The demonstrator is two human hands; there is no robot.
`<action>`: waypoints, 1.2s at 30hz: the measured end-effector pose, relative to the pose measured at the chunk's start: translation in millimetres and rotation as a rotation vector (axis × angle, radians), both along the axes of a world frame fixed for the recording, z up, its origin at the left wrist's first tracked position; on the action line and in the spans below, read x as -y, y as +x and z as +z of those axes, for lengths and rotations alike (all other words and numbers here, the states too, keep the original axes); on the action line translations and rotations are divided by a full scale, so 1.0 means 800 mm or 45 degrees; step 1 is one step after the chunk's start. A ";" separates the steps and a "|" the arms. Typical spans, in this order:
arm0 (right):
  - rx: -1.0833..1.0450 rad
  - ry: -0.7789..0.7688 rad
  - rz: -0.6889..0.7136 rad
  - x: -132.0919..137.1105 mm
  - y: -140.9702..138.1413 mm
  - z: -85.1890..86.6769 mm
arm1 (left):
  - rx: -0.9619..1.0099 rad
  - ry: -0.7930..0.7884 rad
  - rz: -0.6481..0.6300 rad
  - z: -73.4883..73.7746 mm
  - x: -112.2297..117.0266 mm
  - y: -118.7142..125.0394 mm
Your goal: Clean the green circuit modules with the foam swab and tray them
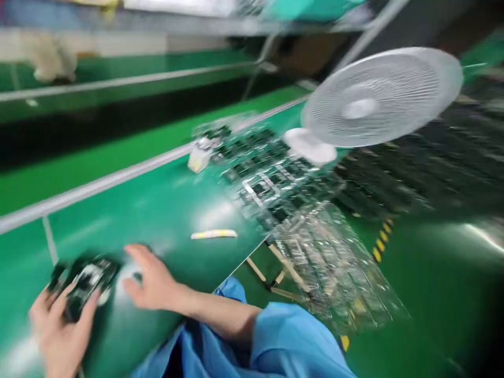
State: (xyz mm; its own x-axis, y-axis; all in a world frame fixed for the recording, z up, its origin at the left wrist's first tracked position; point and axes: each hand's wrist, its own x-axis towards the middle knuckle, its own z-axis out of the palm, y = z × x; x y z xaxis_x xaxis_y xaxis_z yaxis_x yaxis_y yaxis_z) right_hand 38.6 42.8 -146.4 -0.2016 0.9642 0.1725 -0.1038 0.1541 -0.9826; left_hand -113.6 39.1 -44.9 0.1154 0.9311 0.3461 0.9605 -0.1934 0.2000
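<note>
At the lower left of the head view, my left hand (65, 325) has its fingers around a small black device with a silver-grey middle (88, 281), low over the green table or resting on it; motion blur hides its kind. Just to the right of the device is my right hand (155, 281), with thumb and fingers apart and nothing visible gripped. A small dark spot shows between its thumb and forefinger, too smeared to name. On the tabletop, beyond my right hand, lies a short white and yellow strip (213, 234).
Clear plastic trays with dark parts (271, 173) cover the table's right end. More clear trays (326, 257) are stacked beside it. A white fan (362, 107) stands over them. A small white box (199, 156) sits near the back rail (118, 181). Dark trays (433, 157) fill the far right.
</note>
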 end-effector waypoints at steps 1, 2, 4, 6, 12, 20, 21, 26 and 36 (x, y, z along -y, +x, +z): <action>-0.061 0.001 0.009 0.023 0.019 -0.007 | -0.098 0.125 0.088 0.003 0.026 0.014; -0.107 0.036 0.031 0.038 0.035 -0.016 | -0.166 0.141 0.125 0.001 0.047 0.032; -0.177 0.116 0.021 0.053 0.052 -0.034 | -0.217 0.080 0.202 -0.016 0.070 0.071; -0.208 0.156 -0.007 0.058 0.054 -0.044 | -0.294 0.003 0.253 -0.037 0.079 0.100; -0.164 0.163 -0.085 0.055 0.061 -0.051 | -0.361 -0.261 -0.012 -0.018 0.114 0.121; -0.162 0.249 -0.082 0.043 0.078 -0.064 | 0.346 -0.260 -0.015 0.027 0.040 0.083; -0.151 0.245 -0.086 0.043 0.077 -0.064 | 0.445 -0.309 -0.022 0.024 0.027 0.082; -0.133 0.218 -0.134 0.043 0.073 -0.063 | 0.588 -0.385 -0.020 -0.003 -0.008 0.093; -0.186 0.232 -0.194 0.041 0.072 -0.061 | 0.662 -0.234 -0.072 -0.021 -0.005 0.099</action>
State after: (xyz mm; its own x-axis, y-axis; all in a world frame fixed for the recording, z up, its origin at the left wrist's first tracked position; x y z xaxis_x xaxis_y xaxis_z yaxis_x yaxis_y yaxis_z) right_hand 95.9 10.3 -194.8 -0.0170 0.9318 0.3625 -0.2048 0.3517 -0.9135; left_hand -34.5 42.8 -61.3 0.0244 0.9788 0.2034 0.7155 -0.1592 0.6802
